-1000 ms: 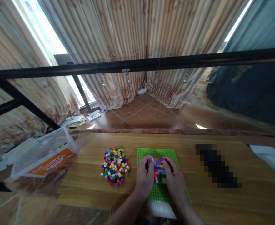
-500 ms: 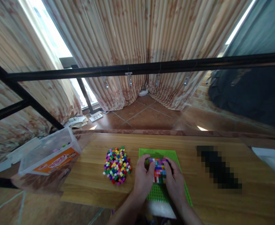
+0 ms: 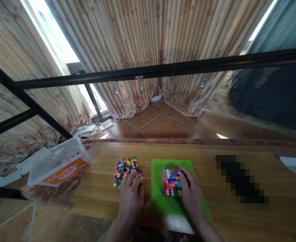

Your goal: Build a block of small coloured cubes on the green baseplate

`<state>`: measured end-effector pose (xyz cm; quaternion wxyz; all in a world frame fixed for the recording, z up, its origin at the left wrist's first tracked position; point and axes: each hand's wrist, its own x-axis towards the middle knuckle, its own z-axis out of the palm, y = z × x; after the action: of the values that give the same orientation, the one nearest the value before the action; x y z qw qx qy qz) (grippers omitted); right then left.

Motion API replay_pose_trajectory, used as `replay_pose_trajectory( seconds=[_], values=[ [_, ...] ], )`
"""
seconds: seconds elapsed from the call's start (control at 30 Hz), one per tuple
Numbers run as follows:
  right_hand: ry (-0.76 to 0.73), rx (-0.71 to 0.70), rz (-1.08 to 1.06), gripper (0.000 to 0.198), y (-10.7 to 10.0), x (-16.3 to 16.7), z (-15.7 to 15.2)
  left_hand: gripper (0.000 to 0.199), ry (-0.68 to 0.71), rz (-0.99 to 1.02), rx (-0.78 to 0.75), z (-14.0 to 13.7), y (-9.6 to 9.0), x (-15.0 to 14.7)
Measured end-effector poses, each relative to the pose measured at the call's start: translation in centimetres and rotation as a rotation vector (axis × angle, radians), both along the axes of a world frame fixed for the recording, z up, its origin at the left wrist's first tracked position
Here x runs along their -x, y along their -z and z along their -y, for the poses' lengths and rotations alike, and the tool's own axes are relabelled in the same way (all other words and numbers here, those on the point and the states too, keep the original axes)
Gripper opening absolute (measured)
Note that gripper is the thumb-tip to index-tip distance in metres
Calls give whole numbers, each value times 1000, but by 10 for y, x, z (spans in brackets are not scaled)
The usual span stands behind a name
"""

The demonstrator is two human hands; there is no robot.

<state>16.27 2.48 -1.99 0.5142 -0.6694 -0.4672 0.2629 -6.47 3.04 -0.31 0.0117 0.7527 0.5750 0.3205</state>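
Note:
A pile of small multicoloured toy bricks [image 3: 126, 165] lies on the wooden table. My left hand [image 3: 131, 195] reaches over its near right side, fingers bent and slightly apart, fingertips among the bricks; no brick shows clearly in them. Right of the pile is a green studded baseplate [image 3: 158, 205]. On it sits a flat, roughly square block of coloured bricks [image 3: 172, 182]. My right hand [image 3: 192, 193] grips this block's right side, the thumb along the edge and the fingers around the far right corner. Those fingers are partly hidden.
A clear plastic tub [image 3: 59, 163] with an orange label stands left of the table [image 3: 97, 198], a few bricks inside. A blurred-out dark object [image 3: 241, 179] lies on the right. A black metal bar [image 3: 153, 71] crosses beyond the table, before the curtains [image 3: 135, 40].
My left hand has let go of the brick block's left side and moved left to the loose pile. My right hand stays at the block. The view has shifted slightly.

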Motion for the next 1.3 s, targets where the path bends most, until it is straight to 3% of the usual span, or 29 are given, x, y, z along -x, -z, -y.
replay_pose_trajectory(
  seconds=[0.27, 0.43, 0.83, 1.03, 1.3],
  values=[
    [0, -4, 17, 43, -1, 1, -1, 18, -21, -58, 2, -2, 9, 0],
    [17, -22, -56, 45, 1, 0, 2, 17, 32, -30, 9, 2, 2, -4],
    [24, -39, -151, 47, 3, -3, 2, 13, 368, 214, -14, 23, -33, -76],
    [21, -43, -161, 45, 3, -3, 3, 15, 374, 203, 11, 14, -28, -98],
    [23, -61, -139, 43, 5, -4, 3, 17, 348, 157, 56, 9, -26, -103]
  ],
)
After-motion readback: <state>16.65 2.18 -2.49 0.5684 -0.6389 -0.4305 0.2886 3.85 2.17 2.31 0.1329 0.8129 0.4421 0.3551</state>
